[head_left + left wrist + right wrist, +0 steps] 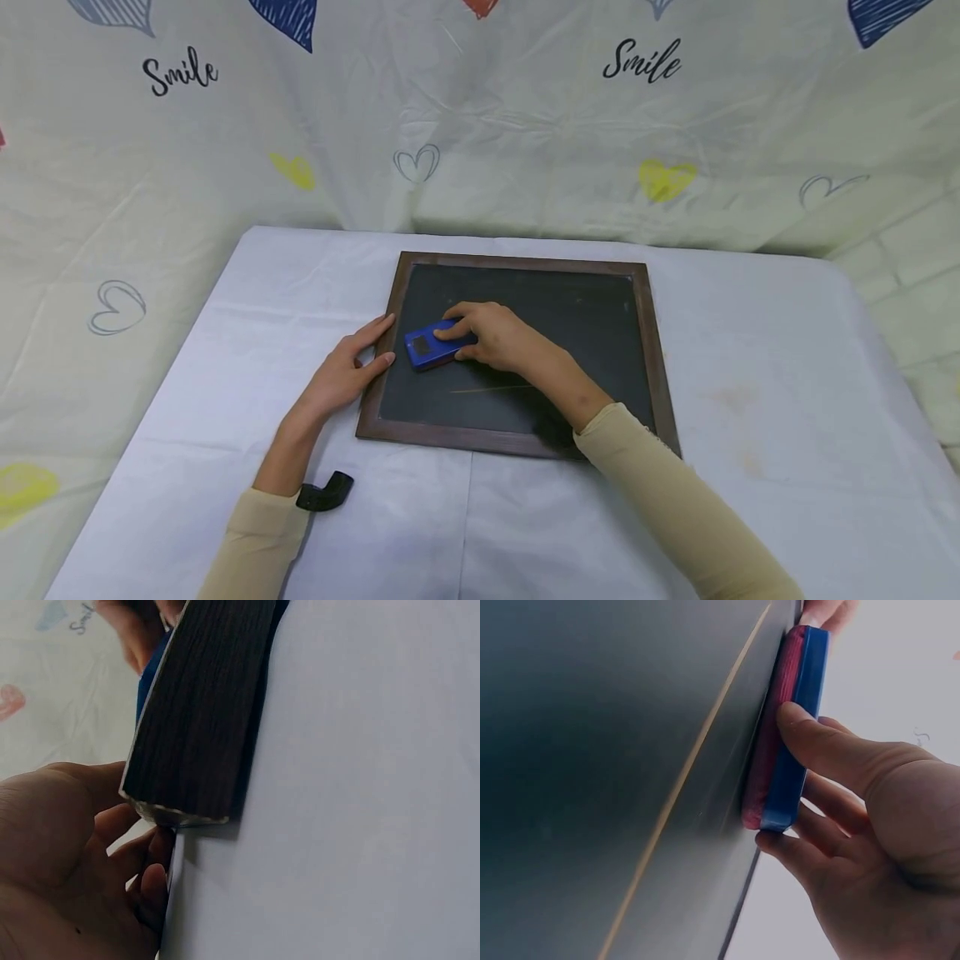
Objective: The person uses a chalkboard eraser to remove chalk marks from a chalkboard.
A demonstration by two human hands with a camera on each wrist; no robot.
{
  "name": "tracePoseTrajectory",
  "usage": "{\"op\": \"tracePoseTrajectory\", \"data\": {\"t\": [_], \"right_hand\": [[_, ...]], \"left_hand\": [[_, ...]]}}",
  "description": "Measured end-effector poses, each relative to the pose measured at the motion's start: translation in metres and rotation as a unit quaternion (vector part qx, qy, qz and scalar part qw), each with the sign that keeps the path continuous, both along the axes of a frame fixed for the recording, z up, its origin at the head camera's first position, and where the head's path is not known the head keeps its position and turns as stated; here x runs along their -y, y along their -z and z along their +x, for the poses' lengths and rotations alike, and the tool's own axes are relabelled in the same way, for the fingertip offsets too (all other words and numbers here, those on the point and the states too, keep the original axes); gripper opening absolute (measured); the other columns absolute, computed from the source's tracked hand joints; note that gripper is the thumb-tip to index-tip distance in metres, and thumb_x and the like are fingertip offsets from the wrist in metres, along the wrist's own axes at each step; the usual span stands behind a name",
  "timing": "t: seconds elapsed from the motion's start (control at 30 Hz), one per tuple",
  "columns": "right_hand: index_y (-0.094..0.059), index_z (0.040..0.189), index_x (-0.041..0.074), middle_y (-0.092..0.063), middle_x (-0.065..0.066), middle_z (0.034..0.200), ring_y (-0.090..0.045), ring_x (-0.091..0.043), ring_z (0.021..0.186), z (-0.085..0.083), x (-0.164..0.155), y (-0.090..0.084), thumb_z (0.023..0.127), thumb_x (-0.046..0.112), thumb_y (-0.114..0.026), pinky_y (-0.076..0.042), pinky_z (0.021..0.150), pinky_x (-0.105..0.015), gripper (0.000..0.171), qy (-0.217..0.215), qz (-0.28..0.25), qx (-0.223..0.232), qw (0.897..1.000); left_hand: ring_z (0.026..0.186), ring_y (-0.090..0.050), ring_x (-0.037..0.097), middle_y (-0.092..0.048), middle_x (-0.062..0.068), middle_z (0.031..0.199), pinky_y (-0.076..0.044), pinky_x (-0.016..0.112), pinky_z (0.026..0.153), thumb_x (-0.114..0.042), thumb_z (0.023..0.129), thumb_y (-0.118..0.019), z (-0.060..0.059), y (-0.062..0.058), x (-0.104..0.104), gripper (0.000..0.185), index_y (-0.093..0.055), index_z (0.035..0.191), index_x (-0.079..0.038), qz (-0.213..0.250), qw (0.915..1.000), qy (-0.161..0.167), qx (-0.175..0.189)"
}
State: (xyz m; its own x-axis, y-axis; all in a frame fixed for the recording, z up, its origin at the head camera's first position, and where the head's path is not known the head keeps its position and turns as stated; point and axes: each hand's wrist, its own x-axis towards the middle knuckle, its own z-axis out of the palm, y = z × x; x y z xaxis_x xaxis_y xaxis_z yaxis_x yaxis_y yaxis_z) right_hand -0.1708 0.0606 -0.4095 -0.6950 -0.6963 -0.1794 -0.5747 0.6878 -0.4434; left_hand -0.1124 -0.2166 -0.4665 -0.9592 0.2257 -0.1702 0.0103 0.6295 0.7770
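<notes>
A blackboard [570, 333] in a brown wooden frame [525, 263] lies flat on the white-covered table. My right hand [495, 335] grips a blue chalkboard eraser [422, 347] by its sides, on the left part of the board. In the right wrist view the eraser's reddish-pink felt [776, 727] faces the board, the thumb against one side. A thin yellow chalk line [491, 389] crosses the board below the eraser. My left hand [343, 371] touches the left side of the frame, its fingers fairly straight; the left wrist view shows it at the frame's corner [161, 806].
White cloth [765, 358] covers the table and shows faint stains to the right of the board. A curtain [525, 125] printed with hearts and "Smile" hangs behind. A black wrist-camera piece [326, 492] sits at the left wrist.
</notes>
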Motion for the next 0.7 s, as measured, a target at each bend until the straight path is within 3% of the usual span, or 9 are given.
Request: {"op": "tracePoseTrajectory", "data": {"t": [0.17, 0.4, 0.7], "right_hand": [[-0.06, 0.145, 0.023, -0.052, -0.008, 0.159, -0.052, -0.033, 0.146, 0.001, 0.005, -0.001, 0.096, 0.023, -0.076, -0.046, 0.116, -0.047, 0.052, 0.004, 0.011, 0.006, 1.0], [-0.06, 0.145, 0.024, -0.051, -0.008, 0.16, -0.051, -0.033, 0.147, 0.003, 0.006, -0.003, 0.095, 0.023, -0.077, -0.046, 0.116, -0.047, 0.053, 0.012, 0.006, 0.007, 1.0], [-0.061, 0.145, 0.025, -0.052, -0.007, 0.16, -0.052, -0.034, 0.146, 0.002, -0.016, -0.002, 0.095, 0.022, -0.077, -0.048, 0.113, -0.048, 0.052, 0.03, 0.008, 0.004, 1.0]], "left_hand": [[0.161, -0.02, 0.04, -0.022, 0.009, 0.175, -0.036, 0.064, 0.116, -0.03, 0.108, -0.059, 0.0, 0.0, 0.001, 0.065, -0.03, 0.166, -0.025, -0.003, 1.0, 0.004, -0.005], [0.157, -0.03, 0.04, -0.025, 0.009, 0.174, -0.043, 0.055, 0.106, -0.031, 0.108, -0.059, 0.0, -0.004, 0.003, 0.065, -0.031, 0.166, -0.024, -0.027, 0.9996, 0.006, -0.008], [0.159, -0.025, 0.041, -0.025, 0.013, 0.174, -0.043, 0.058, 0.108, -0.026, 0.108, -0.059, -0.001, -0.006, 0.001, 0.065, -0.03, 0.166, -0.018, -0.022, 0.9993, 0.023, -0.021]]}}
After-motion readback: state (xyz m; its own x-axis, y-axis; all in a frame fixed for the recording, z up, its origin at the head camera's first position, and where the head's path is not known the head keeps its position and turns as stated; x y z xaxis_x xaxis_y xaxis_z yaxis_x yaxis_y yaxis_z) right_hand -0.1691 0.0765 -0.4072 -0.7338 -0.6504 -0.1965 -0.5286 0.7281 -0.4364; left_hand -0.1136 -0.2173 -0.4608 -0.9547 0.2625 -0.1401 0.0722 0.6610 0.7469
